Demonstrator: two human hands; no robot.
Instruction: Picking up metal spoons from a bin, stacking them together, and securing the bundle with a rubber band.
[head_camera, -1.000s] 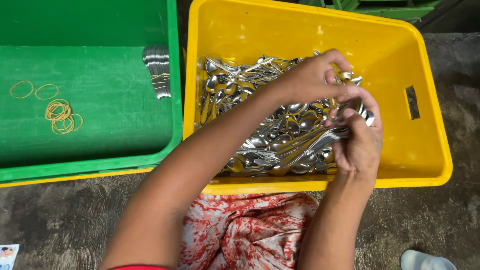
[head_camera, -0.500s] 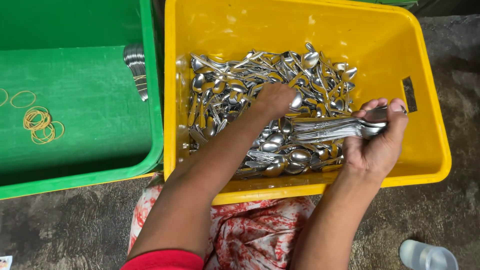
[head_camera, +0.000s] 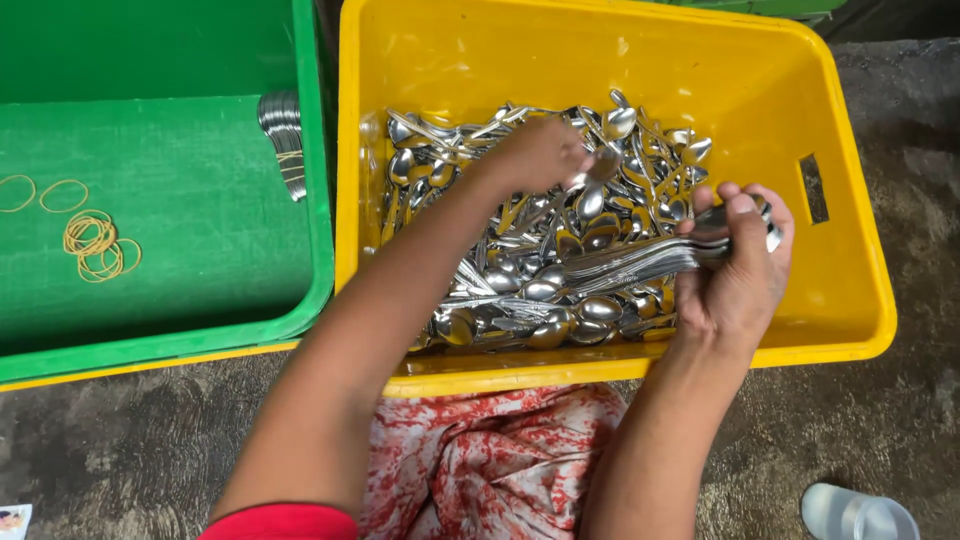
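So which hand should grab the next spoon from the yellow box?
Left. The left hand is over the loose spoons, pinching one; the right hand is full, gripping a spoon bundle.

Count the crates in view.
2: a green crate at left holding rubber bands, and a yellow crate at right full of spoons. Others may lie outside the frame.

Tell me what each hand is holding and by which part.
The right hand grips a bundle of spoons at the bowl ends, handles pointing left. The left hand pinches one spoon near its bowl end, over the pile.
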